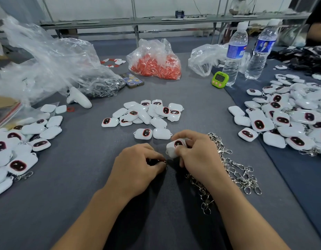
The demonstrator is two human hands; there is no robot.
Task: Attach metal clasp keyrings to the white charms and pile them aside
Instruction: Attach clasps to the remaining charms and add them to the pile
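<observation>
No wording on the desk [84,177] reads clearly. The blue label of the nearer water bottle [235,51] carries white print too blurred to make out. The farther water bottle [260,49] bears a blue label with a small portrait. The green timer [220,78] shows dark digits, illegible.

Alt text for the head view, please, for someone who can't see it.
The right hand grips a white charm while the left hand pinches a small metal ring beside it, over a grey table. Loose charms lie ahead; clasp keyrings heaped at right.
</observation>
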